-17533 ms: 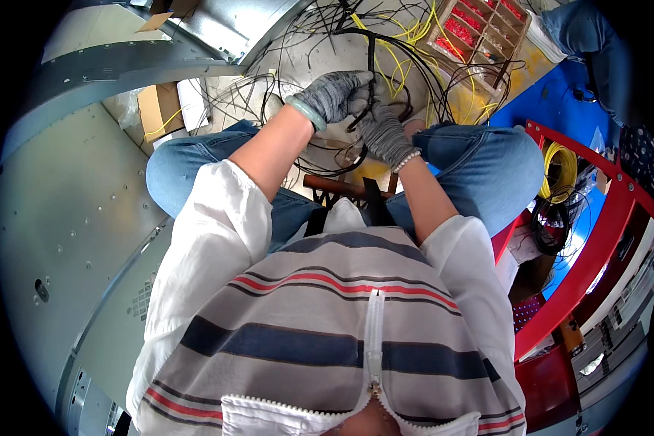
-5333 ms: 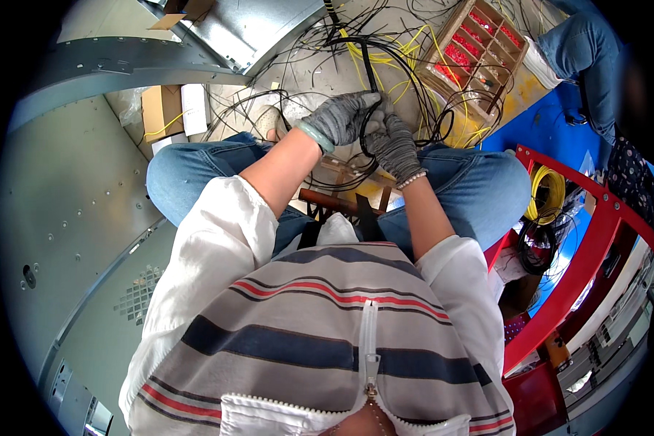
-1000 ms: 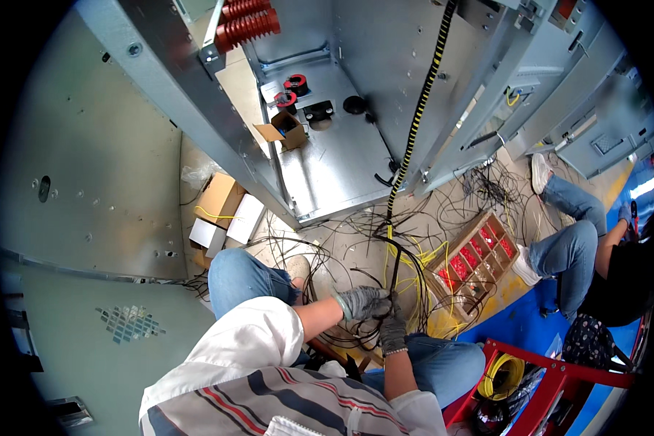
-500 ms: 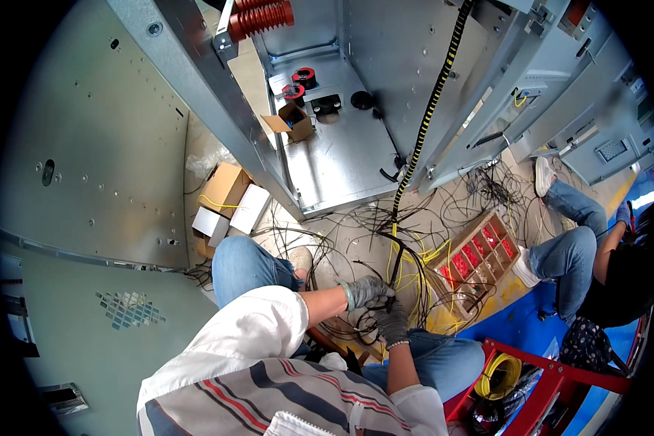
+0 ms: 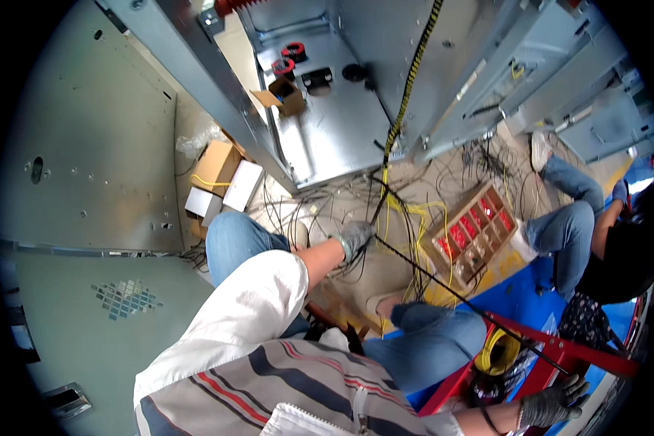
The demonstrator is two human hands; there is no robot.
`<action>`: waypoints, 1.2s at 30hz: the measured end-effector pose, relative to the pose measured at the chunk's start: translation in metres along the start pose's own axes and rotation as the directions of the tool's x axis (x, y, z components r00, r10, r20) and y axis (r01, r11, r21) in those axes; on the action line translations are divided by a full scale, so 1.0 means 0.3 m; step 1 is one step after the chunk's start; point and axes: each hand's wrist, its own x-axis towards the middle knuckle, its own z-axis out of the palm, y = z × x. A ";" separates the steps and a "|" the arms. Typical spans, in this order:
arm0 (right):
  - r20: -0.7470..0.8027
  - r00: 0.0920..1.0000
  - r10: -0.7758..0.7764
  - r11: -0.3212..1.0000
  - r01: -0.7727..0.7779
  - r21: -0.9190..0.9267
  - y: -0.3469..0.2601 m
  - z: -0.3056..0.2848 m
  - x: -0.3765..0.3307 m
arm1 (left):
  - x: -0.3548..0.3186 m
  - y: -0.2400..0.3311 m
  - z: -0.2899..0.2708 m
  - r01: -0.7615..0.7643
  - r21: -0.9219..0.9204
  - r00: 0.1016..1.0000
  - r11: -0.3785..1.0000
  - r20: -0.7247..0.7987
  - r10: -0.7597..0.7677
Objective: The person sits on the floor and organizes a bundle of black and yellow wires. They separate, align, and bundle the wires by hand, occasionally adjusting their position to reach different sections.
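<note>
My left hand (image 5: 354, 240), in a grey knit glove, is closed around a black cable strand in the middle of the view. From there a long thin black cord (image 5: 443, 282) stretches down to the right, across my knee and the red frame, to the fingers of my right hand (image 5: 556, 403). That gloved hand is out at the lower right with its fingers spread; the cord's end meets it near the fingertips. Above my left hand, a yellow wire bundle spirally wrapped in black (image 5: 414, 80) rises into the metal cabinet (image 5: 320, 149).
Loose black and yellow wires tangle over the floor. A wooden compartment box (image 5: 454, 280) of small red parts stands to the right, near a co-worker's legs (image 5: 567, 225). Cardboard boxes (image 5: 214, 167) sit at left. A red frame (image 5: 530, 334) holds a yellow wire coil (image 5: 498, 352).
My right hand has swung from beside my left hand out to the lower right, drawing the black cord out long. My left hand has moved slightly up and left. The view has shifted.
</note>
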 end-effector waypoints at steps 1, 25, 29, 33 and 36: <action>-0.031 1.000 -0.005 1.000 0.005 0.008 0.005 -0.013 0.024 | 0.004 -0.017 -0.008 -0.097 0.258 0.993 0.961 -0.046 0.113; 0.688 0.111 0.717 0.592 0.423 -0.685 0.639 -0.118 -1.023 | -0.147 0.212 0.041 -0.029 0.404 0.937 0.914 0.330 -0.116; 0.764 0.154 0.627 0.644 0.449 -0.619 0.712 -0.150 -1.007 | -0.177 0.200 0.043 0.356 -0.168 0.863 0.919 0.436 -0.255; 0.688 0.043 0.725 0.688 -0.106 -0.718 0.778 -0.202 -1.052 | -0.195 0.116 0.081 0.593 -0.622 0.784 0.511 0.590 -0.192; 0.596 -0.119 0.794 0.588 -0.095 -0.803 0.723 -0.153 -1.011 | -0.195 0.129 0.081 0.598 -0.504 0.773 0.624 0.567 -0.284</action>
